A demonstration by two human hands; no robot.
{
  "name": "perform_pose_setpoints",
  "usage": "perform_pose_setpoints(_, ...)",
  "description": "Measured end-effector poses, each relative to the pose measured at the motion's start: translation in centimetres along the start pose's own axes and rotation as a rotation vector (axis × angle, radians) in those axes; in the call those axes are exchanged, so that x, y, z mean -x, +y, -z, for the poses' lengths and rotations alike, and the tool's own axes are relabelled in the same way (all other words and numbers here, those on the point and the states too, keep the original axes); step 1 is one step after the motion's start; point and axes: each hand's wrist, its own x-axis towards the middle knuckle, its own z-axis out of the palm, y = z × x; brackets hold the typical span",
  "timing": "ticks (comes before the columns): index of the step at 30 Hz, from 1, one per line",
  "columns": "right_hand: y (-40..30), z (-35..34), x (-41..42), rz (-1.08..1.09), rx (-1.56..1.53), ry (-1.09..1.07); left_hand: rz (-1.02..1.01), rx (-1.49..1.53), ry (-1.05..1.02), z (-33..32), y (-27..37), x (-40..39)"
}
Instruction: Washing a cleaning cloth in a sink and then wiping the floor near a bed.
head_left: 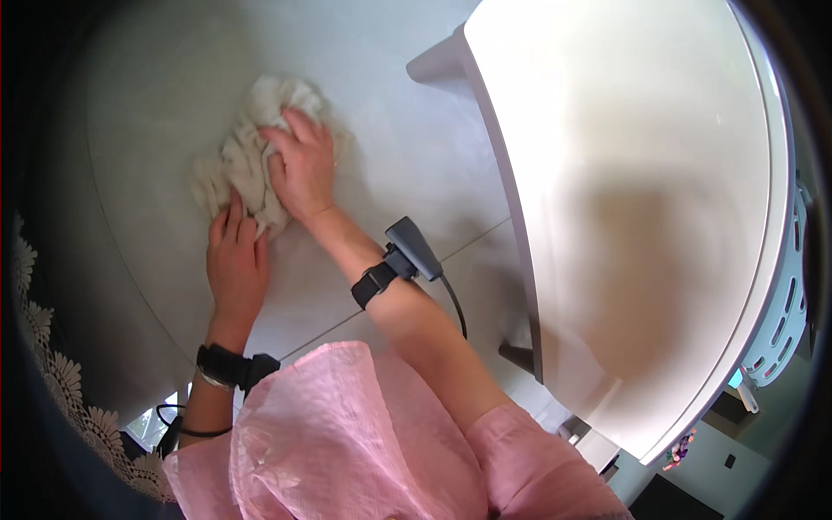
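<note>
On the pale tiled floor (390, 175) lies a bunched cream cloth (244, 156), crumpled into thick folds. My right hand (305, 162) presses on its upper right part, with the fingers bent into the folds. At the lower left edge of the cloth, my left hand (237, 247) rests with its fingertips on or in the fabric. Both hands are on the same cloth; how firmly either one grips cannot be told. A black strap with a grey device (413, 250) and a cable is on the right forearm, and a black band (227, 367) is around the left wrist.
A white cabinet or table (552, 130) with short tapered legs (439, 62) stands at the right. A light blue slotted basket (780, 318) shows beyond its far edge. Scalloped lace trim (65, 383) hangs at the lower left. Small colourful flowers (679, 450) are at the lower right.
</note>
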Motion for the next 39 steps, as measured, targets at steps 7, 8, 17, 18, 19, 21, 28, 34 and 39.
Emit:
perform_pose_setpoints(7, -0.1, 8.5, 5.3, 0.016, 0.054, 0.268, -0.063, 0.313, -0.008, 1.3, 3.0, 3.7)
perform_pose_setpoints(8, 1.1, 11.1, 7.0, -0.107, 0.063, 0.306, -0.152, 0.356, -0.099, 0.8, 4.0, 3.7)
perform_pose_setpoints(17, 9.7, 16.5, 7.8, -0.688, 0.811, 0.081, -0.434, 0.24, -0.352, -3.6, 10.2, 3.0)
perform_pose_setpoints(18, 9.6, 16.2, 7.5, -0.697, 0.812, 0.079, -0.409, 0.259, -0.277, -4.2, 10.1, 2.4)
perform_pose_setpoints(19, 9.2, 15.6, 7.3, -0.594, 0.716, -0.006, -0.411, 0.261, -0.284, -4.0, 10.0, 2.6)
perform_pose_setpoints(21, 7.8, 12.9, 6.8, -0.476, 0.607, -0.073, -0.321, 0.231, -0.239, -4.0, 8.3, 1.8)
perform_pose_setpoints(28, 8.8, 12.1, 5.4, -0.403, 0.554, 0.025, -0.26, 0.204, -0.188, -2.7, 6.3, 3.1)
perform_pose_setpoints(34, 11.8, 11.2, -2.8, -0.492, 0.621, 0.058, -0.325, 0.144, -0.195, -3.2, 6.7, -1.0)
perform_pose_setpoints(39, 9.5, 9.5, -1.3, -0.323, 0.523, -0.102, -0.341, 0.107, -0.146, -3.0, 4.7, -0.4)
